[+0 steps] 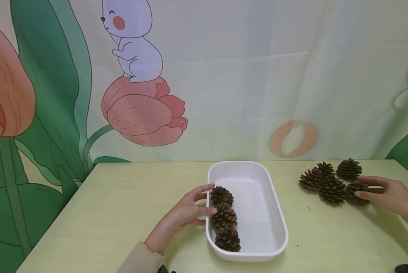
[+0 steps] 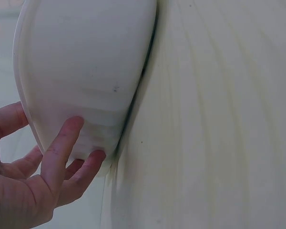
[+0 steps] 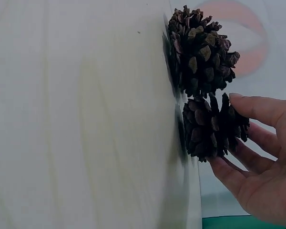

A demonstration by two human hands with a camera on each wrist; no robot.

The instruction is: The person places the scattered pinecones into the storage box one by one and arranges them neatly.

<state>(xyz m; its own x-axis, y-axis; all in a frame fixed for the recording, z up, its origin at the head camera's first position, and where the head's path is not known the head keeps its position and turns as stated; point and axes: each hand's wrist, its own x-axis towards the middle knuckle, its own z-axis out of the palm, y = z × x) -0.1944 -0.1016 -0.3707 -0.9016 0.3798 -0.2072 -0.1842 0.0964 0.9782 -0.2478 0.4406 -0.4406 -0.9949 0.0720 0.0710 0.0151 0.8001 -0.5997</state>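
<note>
My left hand [image 1: 186, 212] holds the left side of a white plastic tray [image 1: 258, 220], its thumb over the rim. In the left wrist view, fingertips of the left hand [image 2: 43, 176] press on the tray's outer wall [image 2: 86, 52]. Inside the tray, three brown pine cones, the middle one [image 1: 224, 217] near my thumb, line up along the left wall. At the right, my right hand [image 1: 391, 194] grips a pine cone [image 1: 353, 194] between thumb and fingers. The right wrist view has this pine cone [image 3: 200, 129] low at the table surface, beside a larger one [image 3: 202, 55].
Several more pine cones [image 1: 331, 189] cluster at the back right of the pale wooden table [image 1: 149, 189], one pine cone [image 1: 349, 168] just behind the gripped one. Behind the table's far edge hangs a printed curtain [image 1: 217, 94]. Small dark crumbs dot the tabletop.
</note>
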